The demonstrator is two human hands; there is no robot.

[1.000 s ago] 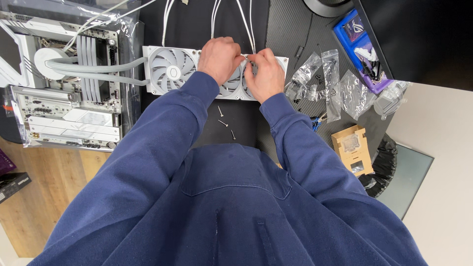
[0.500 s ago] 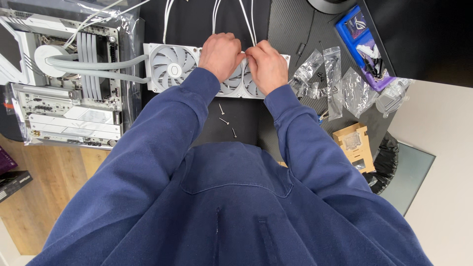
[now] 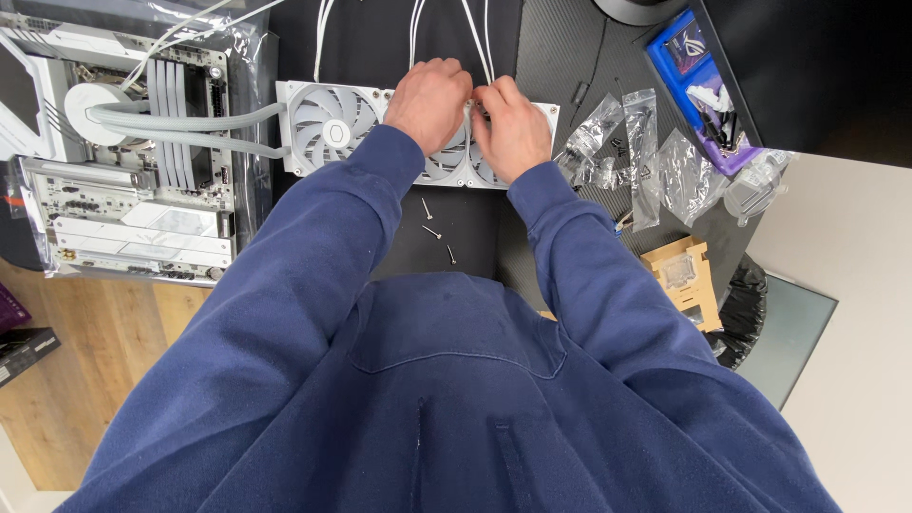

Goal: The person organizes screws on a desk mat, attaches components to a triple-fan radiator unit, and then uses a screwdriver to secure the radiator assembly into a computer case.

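Hands together over a white fan radiator (image 3: pixel 328 128) lying flat on the black mat (image 3: pixel 456 247). I see my left hand (image 3: pixel 429 100) curled, knuckles up, resting on the middle fan; my right hand (image 3: pixel 513 128) is just beside it, fingertips pinched where thin white cables (image 3: pixel 480 38) meet the frame (whether anything is gripped I cannot tell, the fingers hide it). Three loose screws (image 3: pixel 435 231) lie on the mat near my sleeves. White tubes (image 3: pixel 190 128) run left to the motherboard (image 3: pixel 123 190). Clear plastic bags (image 3: pixel 636 157) sit to the right, near a blue box (image 3: pixel 698 76).
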